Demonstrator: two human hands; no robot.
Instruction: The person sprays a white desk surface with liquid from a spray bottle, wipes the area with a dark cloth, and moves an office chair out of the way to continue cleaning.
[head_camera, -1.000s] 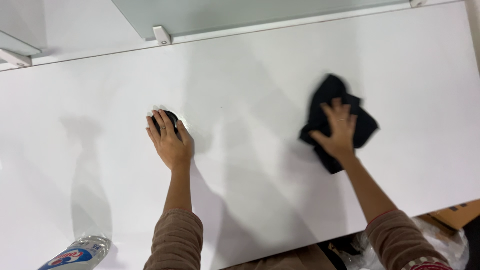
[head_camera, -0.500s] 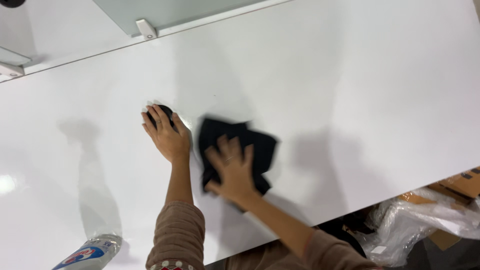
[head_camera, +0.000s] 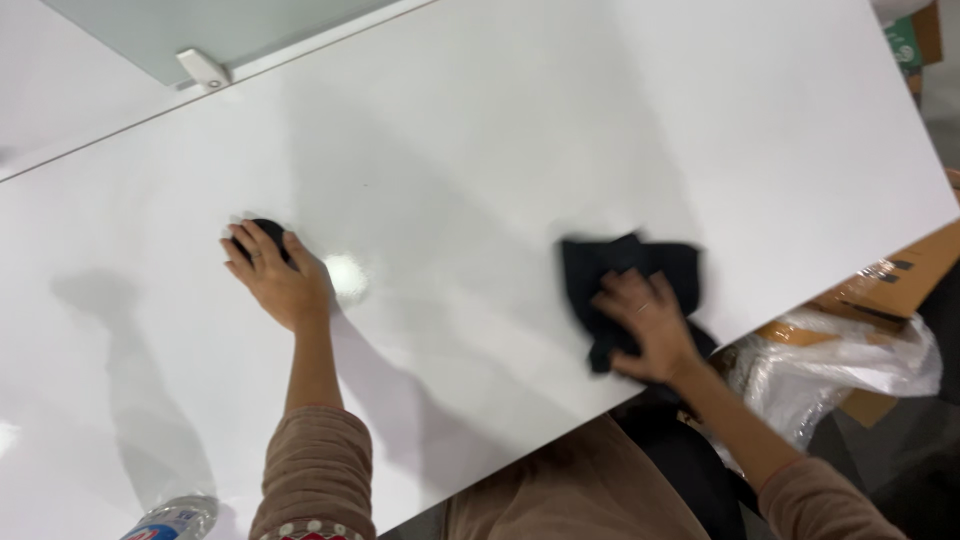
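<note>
My right hand (head_camera: 648, 325) presses flat on a crumpled black cloth (head_camera: 620, 275) near the front edge of a glossy white table (head_camera: 500, 130). The cloth lies partly under my fingers and hangs slightly over the edge. My left hand (head_camera: 280, 278) rests palm down further left on the table, its fingers over a small round black object (head_camera: 266, 230) that is mostly hidden. Both arms wear brown sleeves.
A frosted glass divider (head_camera: 200, 25) with a white bracket (head_camera: 203, 70) stands at the table's far side. A plastic water bottle (head_camera: 170, 520) lies at the lower left edge. Cardboard boxes (head_camera: 880, 285) and clear plastic wrap (head_camera: 850, 360) sit on the floor to the right.
My right hand slid the black cloth from the right to the middle next to my left hand, then back to the right toward the front edge. My left hand stayed put.
</note>
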